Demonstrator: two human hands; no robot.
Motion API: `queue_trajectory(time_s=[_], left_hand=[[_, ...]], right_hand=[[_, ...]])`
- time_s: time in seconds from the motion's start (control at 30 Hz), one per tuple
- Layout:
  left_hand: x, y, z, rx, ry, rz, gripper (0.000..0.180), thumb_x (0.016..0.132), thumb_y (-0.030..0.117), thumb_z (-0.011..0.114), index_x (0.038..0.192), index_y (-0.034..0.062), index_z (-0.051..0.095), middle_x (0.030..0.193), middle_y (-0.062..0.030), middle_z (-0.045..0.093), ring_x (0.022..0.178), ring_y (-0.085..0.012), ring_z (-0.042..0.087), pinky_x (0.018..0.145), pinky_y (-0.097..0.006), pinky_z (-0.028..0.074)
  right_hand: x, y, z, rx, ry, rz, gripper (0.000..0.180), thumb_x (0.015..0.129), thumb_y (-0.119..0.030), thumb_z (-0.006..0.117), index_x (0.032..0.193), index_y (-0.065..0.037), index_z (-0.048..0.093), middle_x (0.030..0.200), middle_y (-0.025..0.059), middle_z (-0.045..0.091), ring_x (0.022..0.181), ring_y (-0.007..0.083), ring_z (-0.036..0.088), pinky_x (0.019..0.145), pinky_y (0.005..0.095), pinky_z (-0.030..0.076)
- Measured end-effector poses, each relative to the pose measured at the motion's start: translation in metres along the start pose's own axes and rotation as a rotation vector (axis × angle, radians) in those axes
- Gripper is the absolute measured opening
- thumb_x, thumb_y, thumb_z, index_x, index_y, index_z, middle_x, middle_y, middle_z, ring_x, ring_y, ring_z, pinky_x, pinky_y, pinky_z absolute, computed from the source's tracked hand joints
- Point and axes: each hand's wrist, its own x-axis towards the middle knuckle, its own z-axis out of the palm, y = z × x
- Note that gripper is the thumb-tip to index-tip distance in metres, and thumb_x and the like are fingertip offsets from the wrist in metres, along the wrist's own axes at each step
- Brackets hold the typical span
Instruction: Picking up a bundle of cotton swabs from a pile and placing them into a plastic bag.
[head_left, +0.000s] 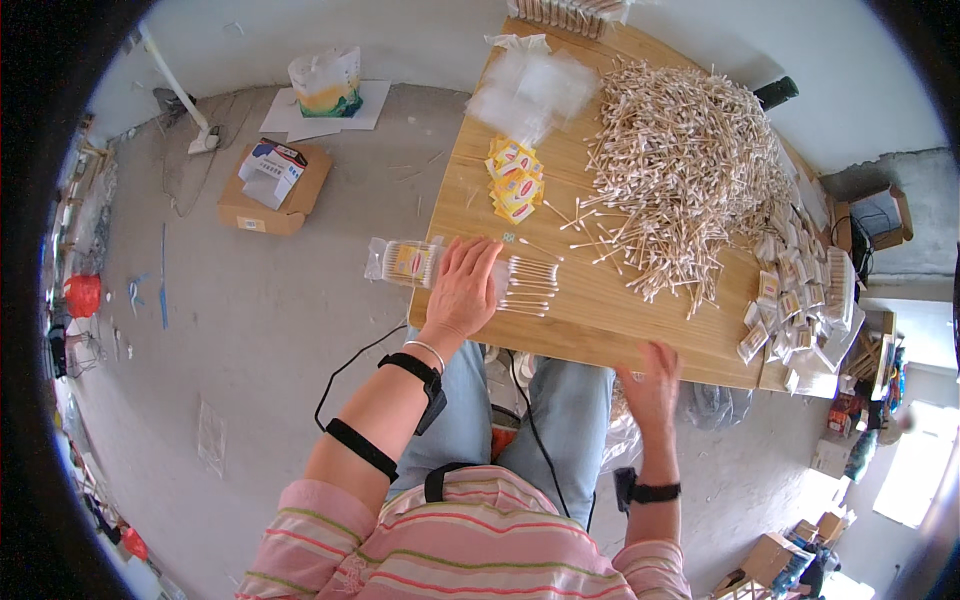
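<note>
So the person is sitting at a wooden surface (600,310) with the left hand (465,285) pressed flat on a clear plastic packet of cotton swabs (420,262) that lies at the near left corner, partly sticking out over the edge. The fingers of that hand are spread and lying on top, not curled round anything. Just to the right of the hand there's a small bundle of loose swabs (530,283) lined up side by side, touching or very nearly touching the fingertips.

The right hand (652,385) hangs just below the near edge of the surface, over the lap, open with the fingers loose and nothing in it.

Further back there's a huge pile of wooden-stick cotton swabs (680,160) taking up most of the middle of the surface, with strays scattered round its edge. Left of the pile sits a little stack of yellow paper labels (515,180), and behind those some empty clear plastic bags (530,85). Along the right edge a heap of finished swab packets (800,290) is piled up.

On the floor to the left there's an open cardboard box (270,185), well away from the surface.
</note>
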Motion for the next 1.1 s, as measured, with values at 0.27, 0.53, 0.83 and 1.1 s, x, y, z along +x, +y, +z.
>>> queue_trajectory(time_s=[0.27,0.53,0.83,1.1], left_hand=[[0.000,-0.001,0.004,-0.006,-0.003,-0.012,0.043,0.084,0.006,0.052,0.127,0.0043,0.048,0.124,-0.0124,0.056,0.124,-0.0283,0.047,0.112,-0.046,0.028],[-0.001,-0.002,0.002,0.023,-0.071,-0.044,0.046,0.084,0.008,0.053,0.129,0.0047,0.047,0.127,-0.0119,0.053,0.126,-0.0271,0.044,0.113,-0.045,0.026],[-0.002,-0.003,0.003,0.032,-0.063,-0.027,0.048,0.082,0.008,0.054,0.129,0.0049,0.047,0.127,-0.0108,0.053,0.126,-0.0265,0.044,0.113,-0.046,0.027],[-0.002,-0.002,0.001,0.024,-0.065,-0.036,0.046,0.083,0.008,0.054,0.129,0.0046,0.048,0.128,-0.0105,0.053,0.127,-0.0259,0.044,0.114,-0.045,0.026]], right_hand=[[0.076,-0.110,0.073,0.146,0.100,-0.325,0.069,0.064,-0.018,0.080,0.124,-0.005,0.051,0.124,0.0144,0.049,0.113,0.0356,0.047,0.100,0.0461,0.038],[0.119,-0.098,0.080,0.186,0.030,-0.264,0.022,0.073,-0.009,0.071,0.095,-0.010,0.065,0.103,0.0065,0.056,0.102,0.0310,0.050,0.089,0.0445,0.041],[0.141,-0.106,0.075,0.078,-0.192,-0.313,0.010,0.078,-0.012,0.066,0.088,-0.009,0.065,0.099,0.0066,0.057,0.103,0.0298,0.050,0.087,0.0428,0.042],[0.125,-0.102,0.075,0.269,-0.019,-0.317,0.011,0.078,-0.003,0.064,0.088,-0.006,0.059,0.091,0.0098,0.059,0.093,0.0327,0.052,0.084,0.0433,0.043]])
